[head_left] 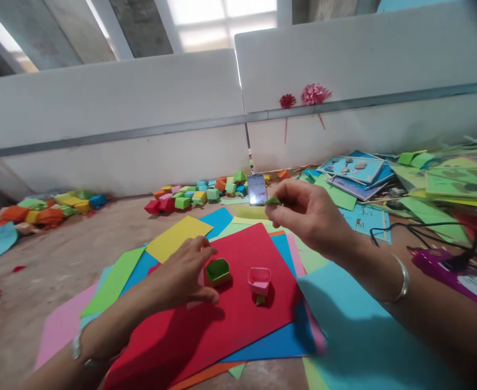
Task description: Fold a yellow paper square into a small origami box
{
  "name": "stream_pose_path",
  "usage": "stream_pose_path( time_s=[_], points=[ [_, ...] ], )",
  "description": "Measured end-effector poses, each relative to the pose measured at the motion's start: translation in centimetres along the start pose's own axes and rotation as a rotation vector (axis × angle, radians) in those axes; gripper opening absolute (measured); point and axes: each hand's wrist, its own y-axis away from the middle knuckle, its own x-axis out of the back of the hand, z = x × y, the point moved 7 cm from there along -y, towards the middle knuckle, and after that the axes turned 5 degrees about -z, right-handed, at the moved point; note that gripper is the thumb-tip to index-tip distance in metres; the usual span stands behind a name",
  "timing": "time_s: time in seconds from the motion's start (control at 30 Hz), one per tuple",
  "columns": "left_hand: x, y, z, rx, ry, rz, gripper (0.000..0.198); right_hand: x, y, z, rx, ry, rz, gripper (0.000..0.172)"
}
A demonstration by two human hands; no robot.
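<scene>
Our left hand (187,268) is hovering low over the red sheet (242,249), thumb and fingers standing well apart, gripping nothing that we can make out. Just right of its opening, around the sheet's middle, a green box (219,276) is lying; the left hand is clearly the nearer one, though we are not managing to tell the box's long axis. Our right hand (303,214) is pinching a small green scrap (273,201) between thumb and fingertips, raised by the sheet's far corner. We are counting one green box, one pink box (261,287) toward the right edge, one green tab (260,299) at its near side, and one phone (257,189) beyond.
</scene>
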Motion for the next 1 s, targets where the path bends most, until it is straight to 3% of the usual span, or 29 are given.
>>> stream_pose_path(
  time_s=[0.07, 0.13, 0.37, 0.67, 0.83, 1.0],
  points=[
    [-1.6, -0.4, -0.7, -0.015, 0.009, -0.046, 0.044, -0.6, 0.0, 0.5, 0.012, 0.120, -0.061, 0.013],
    [-2.0, -0.8, -0.5, -0.040, 0.035, -0.018, 0.031, -1.7, 0.2, 1.2, 0.018, 0.182, -0.153, 0.010],
    [-0.4, -2.0, 2.8, -0.091, 0.128, 0.129, 0.015, -4.9, 1.7, 3.7, -0.027, 0.535, -0.310, 0.012],
    [2.1, -5.9, 5.3, -0.187, 0.412, 0.314, 0.021, -2.7, 1.0, 4.3, -0.017, 0.887, -0.081, 0.002],
    [1.7, -7.1, 5.6, -0.152, 0.658, 0.283, 0.028, -2.7, 1.0, 4.1, 0.157, 1.250, 0.077, 0.020],
    [0.9, -7.4, 5.2, -0.113, 0.870, 0.313, 0.038, -3.1, 1.1, 4.2, 0.227, 1.364, 0.098, 0.027]
  ],
)
